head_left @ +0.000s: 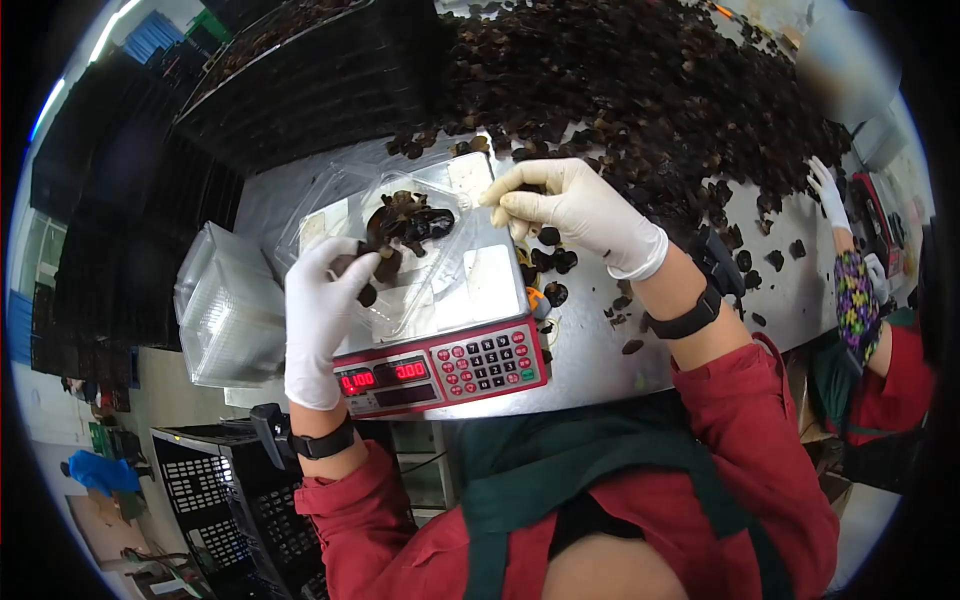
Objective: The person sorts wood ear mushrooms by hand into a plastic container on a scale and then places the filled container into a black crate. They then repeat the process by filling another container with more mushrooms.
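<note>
A clear plastic tray [440, 290] rests on the plate of a red-fronted digital scale [540, 362] with lit red digits. Dark wood ear mushrooms [403, 215] lie in a small pile inside the tray. My left hand [322, 315], in a white glove, is over the tray's near left side, thumb and fingers closed on a brownish wood ear piece [386, 264]. Gloved in white too, my right hand [590, 215] hovers past the tray's right edge with fingers curled together. What its fingers hold, if anything, is hard to see.
A big heap of wood ears [620, 90] covers the far table, with loose pieces scattered right of the scale. Nested clear trays [232, 335] stand at left. Black crates [300, 110] rise behind. At right, a co-worker's gloved hand [829, 192] reaches the heap beside another scale [880, 225].
</note>
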A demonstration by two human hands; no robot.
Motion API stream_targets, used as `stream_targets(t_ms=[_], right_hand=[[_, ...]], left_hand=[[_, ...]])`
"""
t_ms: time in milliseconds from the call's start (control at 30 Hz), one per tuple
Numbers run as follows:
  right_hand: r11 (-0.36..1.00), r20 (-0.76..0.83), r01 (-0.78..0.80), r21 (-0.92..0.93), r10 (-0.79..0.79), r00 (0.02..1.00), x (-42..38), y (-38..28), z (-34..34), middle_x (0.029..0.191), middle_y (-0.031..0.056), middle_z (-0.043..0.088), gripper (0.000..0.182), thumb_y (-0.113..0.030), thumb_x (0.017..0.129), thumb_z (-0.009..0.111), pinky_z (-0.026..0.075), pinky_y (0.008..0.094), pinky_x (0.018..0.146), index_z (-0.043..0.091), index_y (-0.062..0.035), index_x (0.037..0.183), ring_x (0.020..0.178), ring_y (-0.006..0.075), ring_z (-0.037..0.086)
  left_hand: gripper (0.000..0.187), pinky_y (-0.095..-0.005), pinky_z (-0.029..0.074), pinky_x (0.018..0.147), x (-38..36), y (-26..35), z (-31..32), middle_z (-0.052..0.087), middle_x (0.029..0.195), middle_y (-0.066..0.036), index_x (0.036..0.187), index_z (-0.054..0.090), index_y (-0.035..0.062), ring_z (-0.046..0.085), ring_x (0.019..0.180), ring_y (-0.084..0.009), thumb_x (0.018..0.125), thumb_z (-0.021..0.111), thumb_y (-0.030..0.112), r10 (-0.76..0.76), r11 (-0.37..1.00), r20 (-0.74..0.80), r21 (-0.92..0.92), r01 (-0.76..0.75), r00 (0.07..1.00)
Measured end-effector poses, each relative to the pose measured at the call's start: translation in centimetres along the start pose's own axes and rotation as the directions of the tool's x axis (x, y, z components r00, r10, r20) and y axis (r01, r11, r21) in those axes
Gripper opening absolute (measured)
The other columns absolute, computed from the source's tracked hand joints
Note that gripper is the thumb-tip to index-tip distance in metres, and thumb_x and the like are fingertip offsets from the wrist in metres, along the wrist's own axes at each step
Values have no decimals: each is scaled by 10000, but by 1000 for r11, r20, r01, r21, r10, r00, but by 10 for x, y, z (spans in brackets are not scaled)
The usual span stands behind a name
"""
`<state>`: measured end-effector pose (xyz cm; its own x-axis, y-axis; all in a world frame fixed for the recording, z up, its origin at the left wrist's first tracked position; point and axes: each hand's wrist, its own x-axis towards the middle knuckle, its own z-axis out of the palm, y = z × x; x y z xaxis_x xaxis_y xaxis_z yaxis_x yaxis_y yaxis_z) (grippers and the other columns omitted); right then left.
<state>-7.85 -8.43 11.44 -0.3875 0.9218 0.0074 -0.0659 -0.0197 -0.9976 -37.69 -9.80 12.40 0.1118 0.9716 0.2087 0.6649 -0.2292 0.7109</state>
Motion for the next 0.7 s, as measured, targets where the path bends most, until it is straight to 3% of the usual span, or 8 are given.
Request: stream_targets(t_ms=[133,167,267,333,367,467,567,700], right_hand=[[974,-13,68,-216,-73,997,0,3,11,821,31,704,175,-141,882,672,507,249,678,745,-17,982,731,86,636],[913,-10,225,-339,-243,970,9,7,20,802,53,716,178,-165,835,688,516,279,679,755,-38,939,719,127,654],[814,68,240,-530,-242,968,36,1,45,825,102,696,203,-164,826,692,514,307,696,743,-27,967,740,151,634],[434,197,331,-838,-324,925,68,20,63,887,147,702,188,-191,807,691,544,361,749,748,-37,897,855,245,674],[434,197,332,-838,-327,924,74,21,73,887,147,702,188,-191,807,691,544,361,749,748,-37,897,855,245,674],[19,149,154,-988,-157,976,85,18,94,925,151,711,167,-147,776,664,555,399,801,744,-32,867,919,290,677],[93,157,157,-983,-15,988,88,8,94,917,148,714,164,-115,772,640,554,403,801,745,-38,872,906,304,685],[177,210,224,-958,-96,973,92,18,79,866,121,712,158,-104,760,635,548,400,750,741,-119,877,856,315,691]], left_hand=[[147,-214,432,646,-2,-28,-3,638,793,7,974,694,-17,541,699,-52,898,703,108,-123,965,-44,-240,109,991],[146,-208,428,645,-3,-27,-3,637,793,17,992,693,-10,540,708,-41,915,693,114,-156,945,-65,-302,129,986],[154,-192,417,655,-7,-21,-1,632,808,25,1012,685,-9,531,723,-34,937,681,126,-199,915,-88,-373,153,976],[156,-190,417,660,-9,-21,0,632,810,26,1012,682,-11,530,726,-34,937,681,126,-196,912,-113,-387,139,974],[153,-189,412,659,-10,-21,0,627,807,29,1004,684,-12,524,725,-33,935,682,125,-194,910,-105,-390,138,975],[144,-188,404,651,-11,-25,0,617,803,36,987,687,-12,517,722,-32,932,683,121,-187,911,-101,-389,134,977],[130,-191,392,631,-14,-25,1,603,796,44,961,692,-10,509,711,-30,928,683,116,-196,908,-103,-396,141,975],[130,-187,389,649,-13,-22,-1,614,825,45,986,692,2,506,733,-21,933,681,120,-194,883,-76,-449,140,978]])
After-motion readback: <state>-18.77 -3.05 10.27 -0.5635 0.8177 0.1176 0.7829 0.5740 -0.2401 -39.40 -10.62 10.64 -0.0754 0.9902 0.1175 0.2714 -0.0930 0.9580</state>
